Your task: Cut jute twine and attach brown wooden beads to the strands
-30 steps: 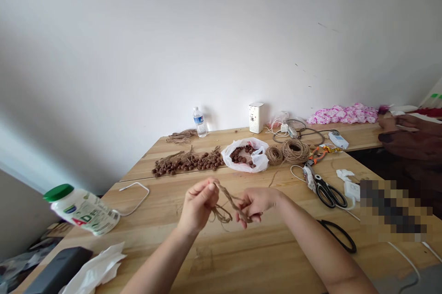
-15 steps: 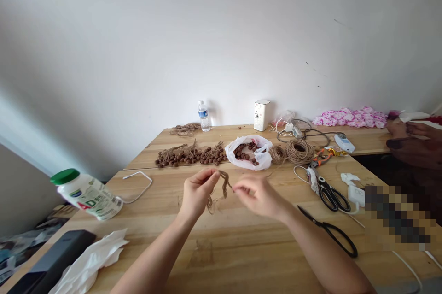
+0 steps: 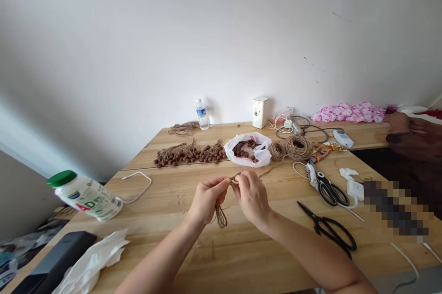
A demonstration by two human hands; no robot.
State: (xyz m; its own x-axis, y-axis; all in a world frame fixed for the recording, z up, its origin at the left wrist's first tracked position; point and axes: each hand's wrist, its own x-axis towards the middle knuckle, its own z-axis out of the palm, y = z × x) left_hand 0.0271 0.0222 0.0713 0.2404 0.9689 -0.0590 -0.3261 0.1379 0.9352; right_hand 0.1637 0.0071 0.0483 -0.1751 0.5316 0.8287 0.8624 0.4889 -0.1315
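Note:
My left hand [image 3: 206, 199] and my right hand [image 3: 251, 195] meet above the wooden table [image 3: 241, 257], both pinching a short bundle of brown jute twine [image 3: 221, 216]. The twine's loose ends hang below my left fingers. Behind my hands lies a white plastic bag of brown beads [image 3: 247, 150]. To its left is a row of twine pieces strung with beads [image 3: 188, 155], and to its right are two coils of twine [image 3: 297, 147].
Black scissors [image 3: 328, 229] and a second pair [image 3: 328, 189] lie at the right, by white chargers and cables. A green-capped white bottle [image 3: 86, 197], a dark box and tissue sit at the left. A water bottle [image 3: 200, 114] stands at the back. Another person's hands [image 3: 410, 132] rest far right.
My right hand let go of the twine, then came back to it. Both hands now pinch it together at the top, and the loose ends hang lower.

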